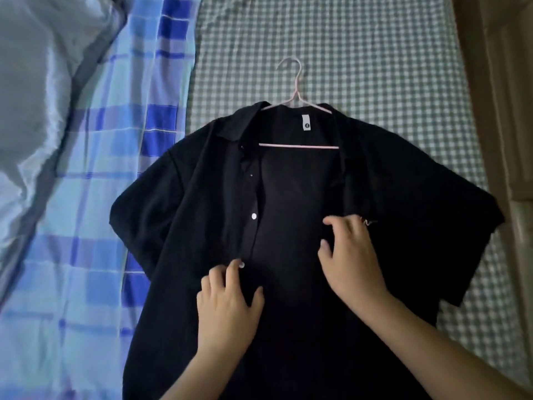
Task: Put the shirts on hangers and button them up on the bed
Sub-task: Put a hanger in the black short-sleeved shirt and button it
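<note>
The black shirt [288, 226] lies open at centre frame on the bed [375, 67], its pink hanger [297, 102] already inside. The left hand [227, 304] and right hand [349, 255] rest on the front edges with loosely spread fingers, nothing gripped. The edges should be drawn together and buttoned in order.

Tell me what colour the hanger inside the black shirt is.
Pale pink hanger, seen in the head view.
</note>
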